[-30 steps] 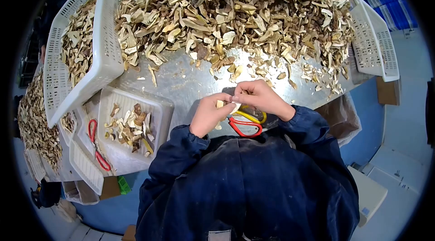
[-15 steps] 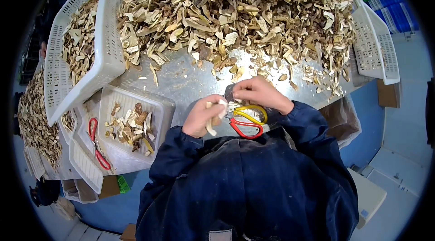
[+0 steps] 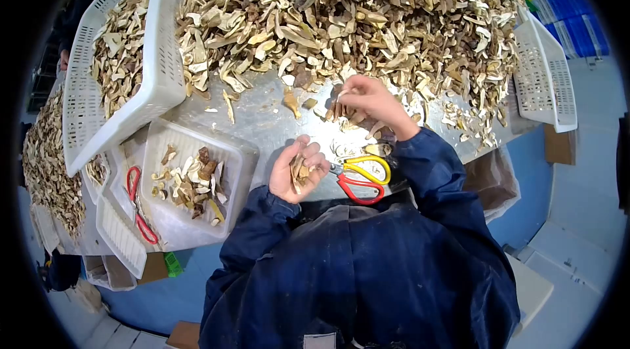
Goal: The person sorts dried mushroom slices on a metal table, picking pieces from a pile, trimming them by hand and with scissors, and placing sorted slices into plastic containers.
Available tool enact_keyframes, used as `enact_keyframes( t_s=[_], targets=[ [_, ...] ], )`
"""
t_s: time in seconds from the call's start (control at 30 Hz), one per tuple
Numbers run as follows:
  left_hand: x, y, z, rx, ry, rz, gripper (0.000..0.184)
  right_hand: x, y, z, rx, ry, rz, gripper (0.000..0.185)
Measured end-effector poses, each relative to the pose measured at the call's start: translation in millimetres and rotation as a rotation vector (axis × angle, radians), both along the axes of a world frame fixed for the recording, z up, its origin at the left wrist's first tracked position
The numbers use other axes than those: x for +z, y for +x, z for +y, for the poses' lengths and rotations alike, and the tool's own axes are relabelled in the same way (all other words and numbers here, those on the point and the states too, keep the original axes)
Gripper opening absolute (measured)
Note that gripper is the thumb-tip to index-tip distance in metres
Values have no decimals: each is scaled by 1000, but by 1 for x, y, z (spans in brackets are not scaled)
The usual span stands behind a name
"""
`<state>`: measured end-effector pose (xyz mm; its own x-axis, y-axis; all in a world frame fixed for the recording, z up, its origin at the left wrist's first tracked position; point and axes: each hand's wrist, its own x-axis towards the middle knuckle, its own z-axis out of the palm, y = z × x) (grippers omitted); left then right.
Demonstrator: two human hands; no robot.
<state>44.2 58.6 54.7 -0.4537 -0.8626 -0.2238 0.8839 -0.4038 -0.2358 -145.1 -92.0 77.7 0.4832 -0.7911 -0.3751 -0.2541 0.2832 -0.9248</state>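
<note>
My left hand (image 3: 298, 170) is palm up near the table's front edge, its fingers curled round several dried mushroom slices (image 3: 300, 172). Further forward, my right hand (image 3: 377, 105) pinches at a pale dried mushroom slice at the near fringe of the big heap (image 3: 367, 21); its fingertips partly cover the piece. Scissors with one yellow and one red handle (image 3: 359, 190) lie at the table edge, just right of my left hand. Small pale scraps and a thicker mushroom piece (image 3: 378, 149) lie between the scissors and my right hand.
A shallow white tray (image 3: 244, 172) with some slices stands to the left, with red-handled scissors (image 3: 146, 229) beside it. A large slotted white basket (image 3: 161, 80) of slices leans behind it. Another white basket (image 3: 558, 86) stands on the right, above a lined box (image 3: 495, 182).
My right hand has moved forward, away from my left hand, to the fringe of the heap. My left hand has turned palm up, showing the slices in it.
</note>
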Motion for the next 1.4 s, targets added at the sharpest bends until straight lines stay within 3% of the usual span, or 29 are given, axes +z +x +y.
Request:
enact_keyframes(
  t_s=[0.1, 0.2, 0.37, 0.43, 0.5, 0.53, 0.57, 0.63, 0.73, 0.83, 0.93, 1.03, 1.07, 1.2, 1.3, 1.33, 1.37, 1.4],
  targets=[
    [-11, -2, -3, -3, -11, 118, 13, -3, -38, -6, -43, 225, -689, 14],
    [-14, -4, -2, -6, 57, 39, 20, 7, -46, -8, -237, 268, -768, 17],
    [21, -15, -11, 18, 144, -133, 28, 47, 8, 29, 9, 166, -474, 15],
    [15, -16, -11, 31, 111, -160, 31, 47, 27, 42, 210, -93, -286, 21],
    [5, -13, -6, 74, 123, -159, 31, 56, 34, 32, 148, 62, -206, 26],
    [4, -11, -2, 115, 148, -122, 30, 45, 37, 23, 90, -215, -39, 23],
    [4, -9, 0, 155, 173, -84, 29, 39, 37, 13, 99, -332, 142, 22],
    [0, -4, 4, 151, 189, -83, 25, 27, 45, 4, 197, -470, 298, 20],
    [-6, 4, 12, 142, 148, -33, 24, 4, 59, 17, 366, -995, 476, 20],
    [-11, 9, 19, 142, 76, 51, 25, -9, 68, 20, 428, -1078, 579, 20],
    [-11, 17, 25, 140, 151, -43, 29, 12, 62, 19, 333, -761, 368, 20],
    [4, 17, 28, 176, 185, -254, 31, 50, 63, 30, 515, -310, 109, 22],
    [4, 17, 30, 201, 190, -217, 31, 49, 69, 29, 514, -302, 151, 23],
    [-12, 21, 42, 228, 144, -96, 30, 8, 97, 29, 300, -911, 425, 23],
    [-11, 27, 46, 240, 135, -84, 28, -20, 106, 17, 285, -898, 214, 22],
    [-8, 29, 47, 249, 134, -97, 28, -20, 103, 13, 303, -639, 58, 23],
    [-5, 30, 47, 257, 134, -109, 28, -19, 93, 6, 369, -99, 27, 23],
    [-3, 31, 47, 269, 153, -94, 28, -14, 89, 7, 293, 131, -158, 23]
  ],
)
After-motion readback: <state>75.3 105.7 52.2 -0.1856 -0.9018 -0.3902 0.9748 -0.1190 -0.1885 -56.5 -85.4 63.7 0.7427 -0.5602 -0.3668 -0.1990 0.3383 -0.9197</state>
